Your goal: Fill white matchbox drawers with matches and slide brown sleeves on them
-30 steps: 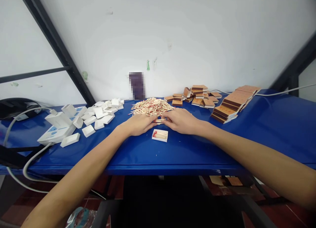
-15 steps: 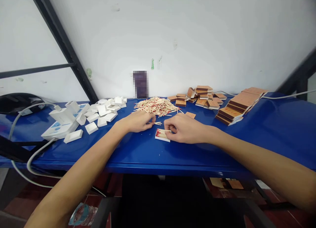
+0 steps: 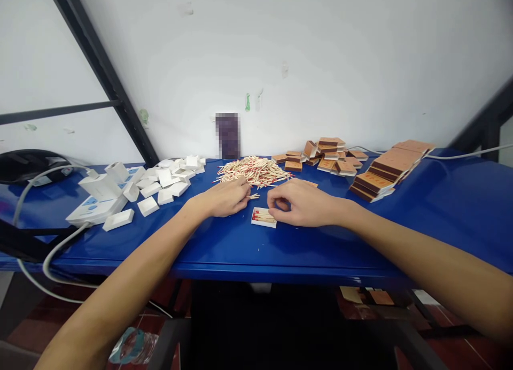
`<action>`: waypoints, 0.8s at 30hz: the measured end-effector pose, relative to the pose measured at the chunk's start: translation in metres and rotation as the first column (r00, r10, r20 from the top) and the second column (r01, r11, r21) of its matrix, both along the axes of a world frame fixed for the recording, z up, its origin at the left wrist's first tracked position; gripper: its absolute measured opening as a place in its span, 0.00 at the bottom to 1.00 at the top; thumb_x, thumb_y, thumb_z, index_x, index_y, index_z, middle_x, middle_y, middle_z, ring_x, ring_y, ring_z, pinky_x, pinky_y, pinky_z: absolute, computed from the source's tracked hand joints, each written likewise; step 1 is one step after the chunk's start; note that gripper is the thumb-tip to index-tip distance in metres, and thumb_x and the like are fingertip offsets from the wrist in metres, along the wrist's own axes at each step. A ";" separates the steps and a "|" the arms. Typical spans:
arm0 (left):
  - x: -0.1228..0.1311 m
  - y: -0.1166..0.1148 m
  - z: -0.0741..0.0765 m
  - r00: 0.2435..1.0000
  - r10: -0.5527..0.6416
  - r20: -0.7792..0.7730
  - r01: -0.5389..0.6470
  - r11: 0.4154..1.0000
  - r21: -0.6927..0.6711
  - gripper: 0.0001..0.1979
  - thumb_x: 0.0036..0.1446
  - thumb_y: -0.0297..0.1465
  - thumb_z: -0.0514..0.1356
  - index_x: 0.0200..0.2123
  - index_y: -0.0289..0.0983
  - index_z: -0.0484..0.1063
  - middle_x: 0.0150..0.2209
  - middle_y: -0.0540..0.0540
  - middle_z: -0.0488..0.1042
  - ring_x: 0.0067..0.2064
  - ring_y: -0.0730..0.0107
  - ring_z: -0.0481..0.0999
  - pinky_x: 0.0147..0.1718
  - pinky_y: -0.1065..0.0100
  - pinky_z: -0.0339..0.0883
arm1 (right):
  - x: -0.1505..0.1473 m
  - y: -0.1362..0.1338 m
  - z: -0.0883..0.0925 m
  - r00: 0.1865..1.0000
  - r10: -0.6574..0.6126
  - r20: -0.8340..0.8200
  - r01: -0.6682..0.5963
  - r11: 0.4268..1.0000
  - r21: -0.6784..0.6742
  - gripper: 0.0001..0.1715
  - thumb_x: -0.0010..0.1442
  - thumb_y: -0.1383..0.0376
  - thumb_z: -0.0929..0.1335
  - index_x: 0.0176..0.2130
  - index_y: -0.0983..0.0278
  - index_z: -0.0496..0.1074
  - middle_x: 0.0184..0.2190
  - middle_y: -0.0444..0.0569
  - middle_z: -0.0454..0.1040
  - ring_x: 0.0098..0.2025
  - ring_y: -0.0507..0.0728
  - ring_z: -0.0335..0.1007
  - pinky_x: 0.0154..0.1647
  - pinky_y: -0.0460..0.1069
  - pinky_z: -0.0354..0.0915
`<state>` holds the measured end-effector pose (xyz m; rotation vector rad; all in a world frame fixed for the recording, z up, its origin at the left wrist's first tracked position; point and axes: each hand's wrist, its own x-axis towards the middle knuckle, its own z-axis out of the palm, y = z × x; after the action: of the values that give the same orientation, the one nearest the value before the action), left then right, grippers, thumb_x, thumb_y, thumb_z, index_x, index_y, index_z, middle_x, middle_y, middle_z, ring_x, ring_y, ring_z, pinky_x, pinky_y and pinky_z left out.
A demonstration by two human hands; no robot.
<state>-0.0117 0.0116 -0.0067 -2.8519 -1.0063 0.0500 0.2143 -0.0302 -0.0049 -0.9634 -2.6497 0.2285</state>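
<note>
From here, centre of the frame, I see the left hand [image 3: 229, 198] pinching a few matches [image 3: 255, 197] between thumb and fingers, perhaps to keep them bunched. The white tray [image 3: 262, 224], partly filled with matches, lies just below and to the right, probably set there so both hands reach it. The right hand [image 3: 304, 203] curls over its right end, thumb and forefinger bent together; whether they grip anything I can't tell. Behind that hand an orange box [image 3: 312, 183] is mostly hidden, and the purple object [image 3: 227, 136], upper centre, is blurred out.
</note>
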 end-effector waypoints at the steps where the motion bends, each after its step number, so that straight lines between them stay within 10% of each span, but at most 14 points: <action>1: 0.000 -0.002 0.002 1.000 -0.006 0.030 0.007 1.000 -0.014 0.11 0.66 0.31 0.47 0.38 0.33 0.67 0.39 0.40 0.68 0.37 0.63 0.68 0.39 0.63 0.62 | 0.001 0.002 0.000 1.000 0.023 -0.014 -0.023 1.000 0.003 0.09 0.56 0.65 0.66 0.24 0.64 0.67 0.20 0.40 0.67 0.23 0.48 0.57 0.28 0.47 0.48; 9: 0.014 -0.026 0.014 0.939 -0.111 0.325 0.192 0.954 -0.229 0.09 0.66 0.32 0.48 0.36 0.36 0.65 0.37 0.45 0.68 0.37 0.68 0.67 0.40 0.66 0.63 | 0.014 0.011 0.007 0.925 0.002 -0.380 0.068 0.983 0.171 0.13 0.58 0.63 0.63 0.23 0.62 0.64 0.18 0.40 0.62 0.22 0.49 0.54 0.28 0.48 0.51; 24: 0.008 -0.019 0.012 0.921 0.005 0.390 0.124 0.945 -0.304 0.12 0.58 0.39 0.58 0.31 0.36 0.71 0.20 0.55 0.60 0.22 0.77 0.58 0.24 0.71 0.52 | 0.011 0.017 -0.002 0.995 0.072 -0.067 -0.083 0.983 -0.167 0.08 0.60 0.63 0.65 0.33 0.65 0.71 0.25 0.43 0.70 0.27 0.51 0.62 0.30 0.47 0.53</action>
<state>-0.0040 -0.0070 0.0050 -3.2770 -1.0569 -0.4094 0.2257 -0.0137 -0.0067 -0.8888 -2.6479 0.5003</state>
